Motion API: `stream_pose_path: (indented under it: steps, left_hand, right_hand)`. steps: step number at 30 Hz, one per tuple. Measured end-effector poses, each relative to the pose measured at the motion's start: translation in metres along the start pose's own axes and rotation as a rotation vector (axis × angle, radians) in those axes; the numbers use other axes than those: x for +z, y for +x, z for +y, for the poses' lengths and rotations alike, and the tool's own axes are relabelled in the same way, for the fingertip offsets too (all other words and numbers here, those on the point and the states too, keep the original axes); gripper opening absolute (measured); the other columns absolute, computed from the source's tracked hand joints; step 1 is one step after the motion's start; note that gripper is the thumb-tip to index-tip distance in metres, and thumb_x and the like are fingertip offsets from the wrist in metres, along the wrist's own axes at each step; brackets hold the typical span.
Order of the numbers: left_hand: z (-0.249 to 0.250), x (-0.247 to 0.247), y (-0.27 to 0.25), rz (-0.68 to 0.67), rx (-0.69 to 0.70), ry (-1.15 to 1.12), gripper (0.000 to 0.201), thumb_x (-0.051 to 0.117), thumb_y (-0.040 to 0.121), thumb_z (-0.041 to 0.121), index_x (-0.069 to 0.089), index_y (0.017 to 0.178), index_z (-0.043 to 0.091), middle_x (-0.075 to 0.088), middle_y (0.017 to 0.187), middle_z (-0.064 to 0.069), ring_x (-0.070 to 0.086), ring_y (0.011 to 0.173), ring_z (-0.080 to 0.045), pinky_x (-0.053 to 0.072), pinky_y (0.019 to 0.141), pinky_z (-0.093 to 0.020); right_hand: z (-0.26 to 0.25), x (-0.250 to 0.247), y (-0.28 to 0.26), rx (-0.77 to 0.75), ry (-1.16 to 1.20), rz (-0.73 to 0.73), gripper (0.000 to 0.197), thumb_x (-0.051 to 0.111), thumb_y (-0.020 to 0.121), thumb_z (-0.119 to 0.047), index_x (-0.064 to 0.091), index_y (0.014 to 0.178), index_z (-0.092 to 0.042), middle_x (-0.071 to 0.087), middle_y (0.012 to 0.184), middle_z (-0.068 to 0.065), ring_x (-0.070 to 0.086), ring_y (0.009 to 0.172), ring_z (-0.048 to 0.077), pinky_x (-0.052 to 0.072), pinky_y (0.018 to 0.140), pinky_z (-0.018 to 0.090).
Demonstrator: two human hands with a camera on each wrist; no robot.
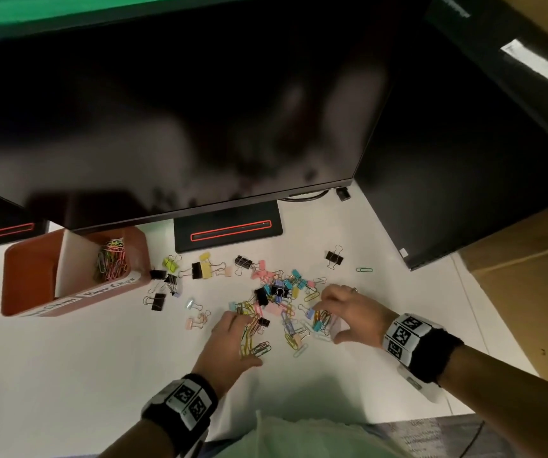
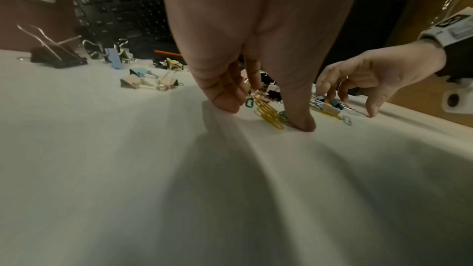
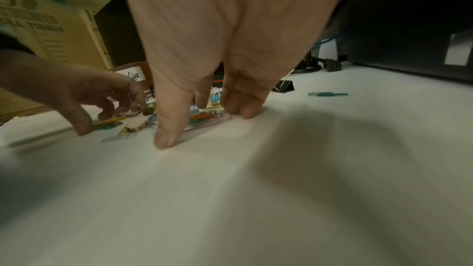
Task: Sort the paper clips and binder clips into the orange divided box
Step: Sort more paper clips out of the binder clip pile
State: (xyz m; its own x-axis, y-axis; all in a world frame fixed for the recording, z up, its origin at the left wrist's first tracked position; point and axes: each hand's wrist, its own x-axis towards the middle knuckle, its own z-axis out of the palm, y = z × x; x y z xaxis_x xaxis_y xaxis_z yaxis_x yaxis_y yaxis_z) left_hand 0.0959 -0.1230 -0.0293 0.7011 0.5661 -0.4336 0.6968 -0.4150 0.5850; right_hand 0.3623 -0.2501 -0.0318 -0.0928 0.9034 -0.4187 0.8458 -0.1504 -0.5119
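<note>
An orange divided box (image 1: 28, 279) stands at the left of the white table; its right compartment holds coloured paper clips (image 1: 110, 259). A mixed pile of binder clips and paper clips (image 1: 279, 289) lies mid-table. My left hand (image 1: 247, 338) (image 2: 267, 115) has its fingertips and thumb on the table either side of a bunch of yellow paper clips (image 2: 268, 114). My right hand (image 1: 327, 320) (image 3: 204, 126) spans another cluster of paper clips (image 1: 320, 320) the same way, thumb tip down on the near side. Neither hand has lifted anything.
Loose binder clips (image 1: 199, 269) lie between the pile and the box; a black one (image 1: 334, 257) and a green paper clip (image 1: 364, 269) sit apart at the right. A monitor (image 1: 199, 127) overhangs the back, on its stand base (image 1: 228, 229). A cardboard box (image 1: 530, 276) stands right.
</note>
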Motion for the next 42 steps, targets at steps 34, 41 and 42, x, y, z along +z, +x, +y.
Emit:
stream_pose_path:
  steps: [34, 41, 42]
  left_hand:
    - [-0.025, -0.011, 0.031, 0.138, 0.172, 0.177, 0.012, 0.058, 0.083, -0.002, 0.064, 0.089, 0.007, 0.062, 0.084, -0.009, 0.057, 0.079, -0.026, 0.048, 0.068, -0.033]
    - [-0.022, -0.093, 0.0, 0.338, 0.183, -0.083, 0.007, 0.057, 0.088, 0.008, 0.061, 0.09, 0.013, 0.057, 0.087, 0.006, 0.054, 0.08, -0.004, 0.041, 0.071, -0.009]
    - [-0.028, -0.109, -0.002, 0.387, 0.171, -0.093, 0.007, 0.058, 0.088, 0.008, 0.061, 0.091, 0.013, 0.059, 0.087, 0.005, 0.055, 0.08, -0.004, 0.041, 0.07, -0.008]
  right_hand:
    - [-0.032, -0.024, 0.024, 0.174, 0.16, 0.194, 0.019, 0.057, 0.09, -0.026, 0.065, 0.102, -0.012, 0.064, 0.103, 0.007, 0.058, 0.09, 0.018, 0.049, 0.085, 0.032]
    - [-0.098, -0.061, 0.061, 0.027, 0.151, 0.286, 0.018, 0.06, 0.089, -0.027, 0.066, 0.102, -0.016, 0.065, 0.103, 0.002, 0.06, 0.089, 0.015, 0.048, 0.082, 0.024]
    - [-0.112, -0.066, 0.071, -0.005, 0.142, 0.293, 0.019, 0.061, 0.089, -0.029, 0.067, 0.102, -0.017, 0.065, 0.103, 0.001, 0.06, 0.09, 0.015, 0.048, 0.083, 0.025]
